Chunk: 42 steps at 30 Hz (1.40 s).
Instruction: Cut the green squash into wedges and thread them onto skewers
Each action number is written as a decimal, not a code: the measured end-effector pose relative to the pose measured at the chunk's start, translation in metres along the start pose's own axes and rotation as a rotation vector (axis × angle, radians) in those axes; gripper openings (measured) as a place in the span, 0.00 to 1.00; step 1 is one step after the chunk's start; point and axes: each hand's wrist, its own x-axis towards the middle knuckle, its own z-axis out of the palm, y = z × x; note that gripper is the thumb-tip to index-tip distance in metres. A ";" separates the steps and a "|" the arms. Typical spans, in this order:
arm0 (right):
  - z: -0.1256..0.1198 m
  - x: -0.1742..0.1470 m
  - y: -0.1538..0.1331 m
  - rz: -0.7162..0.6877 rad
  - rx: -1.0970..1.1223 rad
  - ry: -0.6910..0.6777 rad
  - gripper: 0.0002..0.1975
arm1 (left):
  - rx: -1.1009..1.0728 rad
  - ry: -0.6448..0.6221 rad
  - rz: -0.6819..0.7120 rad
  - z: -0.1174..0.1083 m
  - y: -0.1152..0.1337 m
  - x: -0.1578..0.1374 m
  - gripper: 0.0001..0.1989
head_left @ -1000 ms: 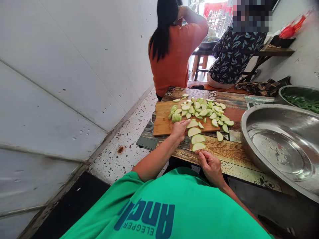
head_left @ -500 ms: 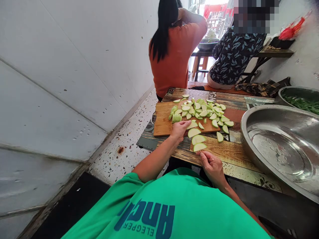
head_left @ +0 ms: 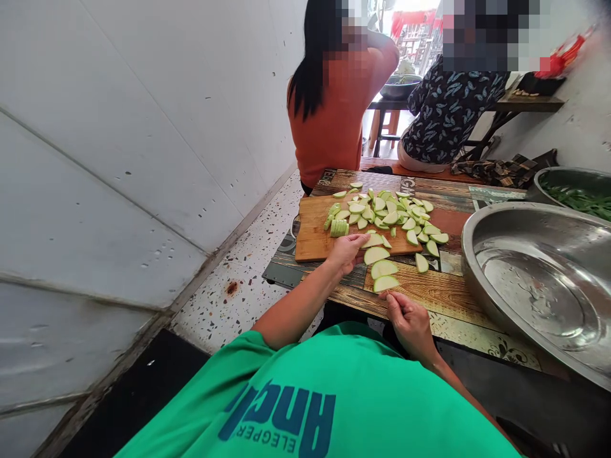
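Several half-round zucchini slices (head_left: 384, 268) hang in a row on a thin skewer between my hands, above the table's near edge. My right hand (head_left: 409, 321) is closed in a pinch around the skewer's near end, just below the last slice. At the row's far end, my left hand (head_left: 347, 251) pinches another zucchini slice (head_left: 373, 240) between thumb and fingers. The skewer itself is mostly hidden behind the slices. Beyond my left hand lies a wooden cutting board (head_left: 311, 236) with a loose heap of zucchini slices (head_left: 382, 208) and a stacked cut piece (head_left: 339, 228).
To the right stands a large steel basin (head_left: 482, 280), with a bowl of green vegetables (head_left: 580, 194) behind it. Some slices lie on the patterned table (head_left: 443, 304) beside the board. Two people sit beyond the table, one in an orange top (head_left: 329, 127). A white wall (head_left: 143, 127) runs along the left.
The skewered slices and both hands have shifted slightly to the right. The slice in my left hand is a little closer to the row.
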 end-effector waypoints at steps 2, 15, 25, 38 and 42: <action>0.001 0.001 0.000 0.030 0.039 -0.028 0.20 | -0.027 0.007 -0.020 0.001 -0.002 0.001 0.06; 0.007 -0.005 0.003 -0.087 -0.080 -0.012 0.17 | -0.079 0.072 0.033 0.004 -0.010 0.005 0.07; 0.009 -0.009 0.004 -0.012 -0.023 -0.013 0.18 | -0.118 0.082 0.007 0.003 0.001 0.002 0.06; 0.008 -0.005 -0.003 -0.018 -0.014 -0.003 0.18 | -0.129 0.091 0.070 0.008 0.000 -0.006 0.09; 0.008 -0.005 -0.003 -0.029 -0.019 0.005 0.18 | -0.133 0.115 0.065 0.009 -0.001 -0.006 0.09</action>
